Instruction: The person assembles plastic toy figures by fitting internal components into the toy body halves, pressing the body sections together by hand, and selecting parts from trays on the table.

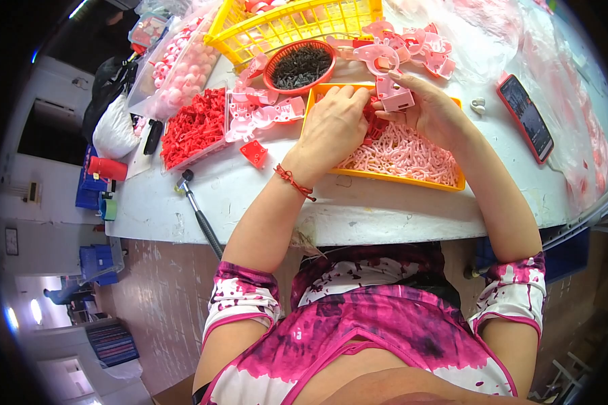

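Note:
My right hand (434, 111) is closed on a pink plastic housing (395, 100) with a boxy end, held above the far side of a yellow tray (398, 178). My left hand (338, 125) reaches over the tray's left part, back of the hand up and fingers curled together. Its fingertips are beside small red parts (373, 128), and whether they hold one is hidden. Small curved pale pink pieces (412, 156) fill the front of the tray. Just beyond my left hand stands a red round basket (332, 68) of small black parts (304, 66).
Left of the tray are a clear box of red parts (194, 128), several pink housings (267, 118), a loose red piece (254, 154) and a black-handled hammer-like tool (199, 212). A yellow basket (304, 25) stands behind. A phone (525, 116) and earbud-like item (478, 105) lie right.

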### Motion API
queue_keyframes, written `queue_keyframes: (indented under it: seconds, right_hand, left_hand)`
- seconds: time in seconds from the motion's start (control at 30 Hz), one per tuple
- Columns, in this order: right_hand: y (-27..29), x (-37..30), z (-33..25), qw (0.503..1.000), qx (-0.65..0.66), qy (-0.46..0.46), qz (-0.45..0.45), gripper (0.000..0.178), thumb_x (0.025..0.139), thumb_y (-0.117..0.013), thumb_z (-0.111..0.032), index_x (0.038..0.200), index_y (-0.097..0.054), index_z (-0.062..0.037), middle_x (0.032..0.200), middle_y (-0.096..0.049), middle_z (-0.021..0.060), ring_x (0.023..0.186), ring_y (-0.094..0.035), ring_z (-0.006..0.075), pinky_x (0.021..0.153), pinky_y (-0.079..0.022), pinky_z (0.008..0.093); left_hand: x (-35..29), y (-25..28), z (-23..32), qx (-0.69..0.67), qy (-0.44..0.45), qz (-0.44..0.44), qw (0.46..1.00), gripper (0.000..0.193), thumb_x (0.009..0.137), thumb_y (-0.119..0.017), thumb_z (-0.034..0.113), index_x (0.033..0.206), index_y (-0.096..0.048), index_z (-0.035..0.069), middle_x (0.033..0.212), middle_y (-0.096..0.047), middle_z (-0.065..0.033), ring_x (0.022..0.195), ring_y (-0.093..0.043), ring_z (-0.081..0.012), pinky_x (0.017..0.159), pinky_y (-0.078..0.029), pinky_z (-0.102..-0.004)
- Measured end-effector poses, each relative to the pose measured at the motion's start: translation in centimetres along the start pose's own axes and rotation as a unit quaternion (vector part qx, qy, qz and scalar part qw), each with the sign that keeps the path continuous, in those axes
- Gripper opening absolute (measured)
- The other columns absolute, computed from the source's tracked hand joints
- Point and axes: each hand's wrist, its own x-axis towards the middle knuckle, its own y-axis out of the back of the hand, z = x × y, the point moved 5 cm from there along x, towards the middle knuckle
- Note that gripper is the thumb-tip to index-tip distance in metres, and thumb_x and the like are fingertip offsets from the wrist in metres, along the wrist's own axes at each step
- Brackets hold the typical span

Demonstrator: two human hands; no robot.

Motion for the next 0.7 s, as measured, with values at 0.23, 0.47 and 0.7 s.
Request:
queue_keyframes:
  seconds: [0.23, 0.47, 0.7]
  right_hand:
    - [-0.28, -0.14, -0.12, 1.000, 0.002, 0.001, 0.001, 0.029, 0.093, -0.055, -0.027, 0.109, -0.054, -0.0028, 0.099, -0.063, 0.0072, 0.089, -0.064, 0.0161, 0.084, -0.055, 0.0337]
    - [-0.17, -0.08, -0.06, 1.000, 0.003, -0.001, 0.003, 0.029, 0.094, -0.054, -0.027, 0.109, -0.055, -0.0026, 0.099, -0.063, 0.0073, 0.089, -0.064, 0.0162, 0.084, -0.056, 0.0337]
    - [-0.02, -0.04, 0.01, 1.000, 0.007, -0.001, -0.004, 0.029, 0.094, -0.054, -0.026, 0.109, -0.055, -0.0023, 0.100, -0.063, 0.0074, 0.089, -0.064, 0.0168, 0.083, -0.056, 0.0333]
  left_hand:
    - [-0.06, 0.12, 0.04, -0.004, 0.002, 0.005, 1.000, 0.021, 0.079, -0.056, 0.006, 0.099, -0.055, 0.001, 0.096, -0.059, -0.0178, 0.092, -0.057, -0.0351, 0.082, -0.046, -0.0419]
    - [-0.03, 0.10, 0.02, -0.001, 0.004, 0.001, 1.000, 0.021, 0.079, -0.056, 0.006, 0.099, -0.056, 0.001, 0.096, -0.059, -0.0175, 0.092, -0.057, -0.0350, 0.082, -0.046, -0.0418]
    - [-0.01, -0.01, -0.02, 0.002, 0.003, -0.003, 1.000, 0.021, 0.079, -0.055, 0.006, 0.100, -0.056, 0.002, 0.096, -0.059, -0.0171, 0.092, -0.057, -0.0347, 0.082, -0.046, -0.0417]
